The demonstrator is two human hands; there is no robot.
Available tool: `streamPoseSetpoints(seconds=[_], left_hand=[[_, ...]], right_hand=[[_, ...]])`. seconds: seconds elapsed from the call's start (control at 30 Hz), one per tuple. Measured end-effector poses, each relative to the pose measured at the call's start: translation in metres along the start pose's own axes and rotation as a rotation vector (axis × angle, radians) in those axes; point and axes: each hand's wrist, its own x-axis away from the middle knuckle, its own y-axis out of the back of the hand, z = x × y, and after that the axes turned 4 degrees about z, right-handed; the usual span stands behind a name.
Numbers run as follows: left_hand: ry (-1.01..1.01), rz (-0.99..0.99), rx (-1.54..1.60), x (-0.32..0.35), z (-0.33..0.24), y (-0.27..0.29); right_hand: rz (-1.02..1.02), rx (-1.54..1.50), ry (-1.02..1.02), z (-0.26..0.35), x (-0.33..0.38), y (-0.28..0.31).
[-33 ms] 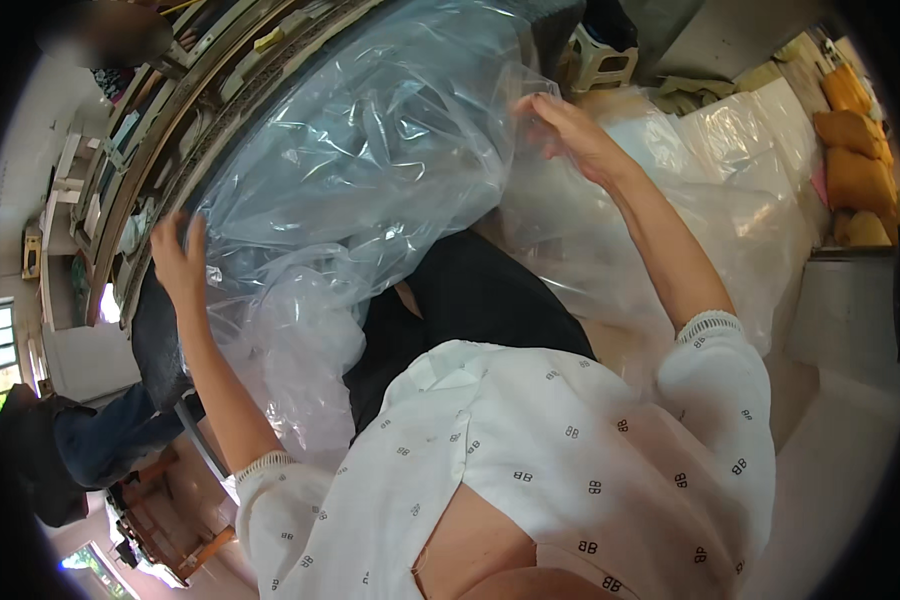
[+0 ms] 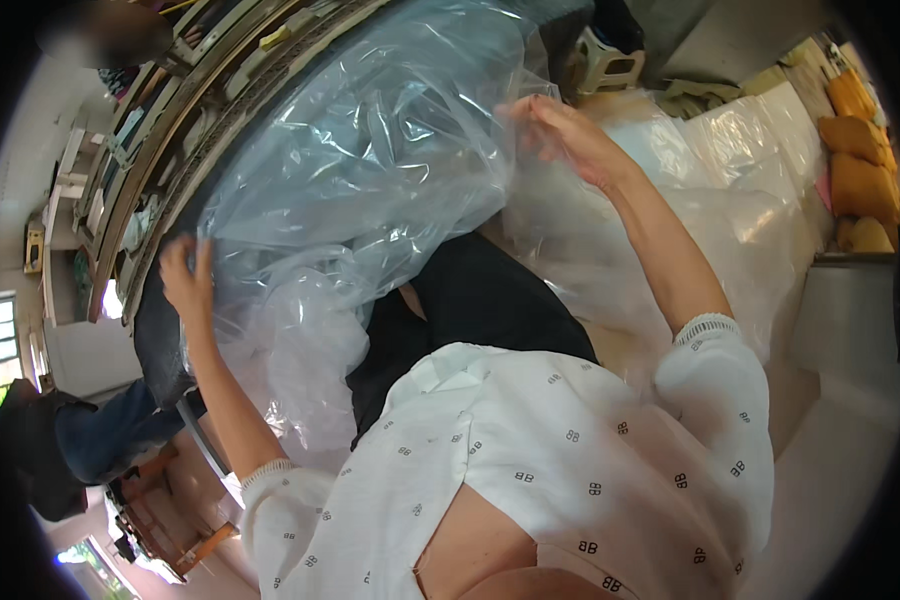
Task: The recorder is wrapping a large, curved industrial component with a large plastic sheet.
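Note:
A large clear plastic sheet [image 2: 370, 150], crumpled and shiny, lies over the dark worktop in front of me and hangs down toward my lap. By its left edge is my left hand [image 2: 187, 280], with thumb and fingers apart near the table's rim. My right hand [image 2: 570, 140] is at the sheet's right edge, its fingers curled and closed on the film; the fingertips are slightly blurred. More bunched clear plastic [image 2: 310, 310] spills between my left forearm and my dark trousers [image 2: 490, 290].
Pale plastic-wrapped material [image 2: 700, 190] spreads to my right. Beyond it are orange-brown bundles [image 2: 860, 180] and a grey box-like surface [image 2: 850, 310]. A light plastic stool [image 2: 607, 65] stands at the far side. Wooden slats and rails [image 2: 160, 140] line the far left.
My left hand has come slightly nearer to me and to the right. My right hand has shifted a little to the left. The sheet's folds have changed slightly.

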Motion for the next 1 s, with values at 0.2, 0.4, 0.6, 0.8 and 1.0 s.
streamPoseSetpoints(seconds=[0.2,0.4,0.6,0.8,1.0], left_hand=[[0.117,-0.195,0.037,0.169,0.009,0.000],[0.373,0.620,-0.077,0.240,0.055,-0.028],[0.597,1.016,0.184,0.120,0.042,0.041],[-0.304,0.589,0.839,-0.075,-0.093,0.053],[-0.484,0.880,0.697,-0.142,-0.167,-0.028]], right_hand=[[0.275,0.256,0.256,0.015,-0.008,-0.063],[0.482,0.754,0.698,0.014,0.035,-0.096],[0.543,0.879,0.816,0.018,0.071,-0.091],[0.507,0.923,0.803,0.020,0.096,-0.083],[0.490,0.923,0.782,0.017,0.108,-0.071]])
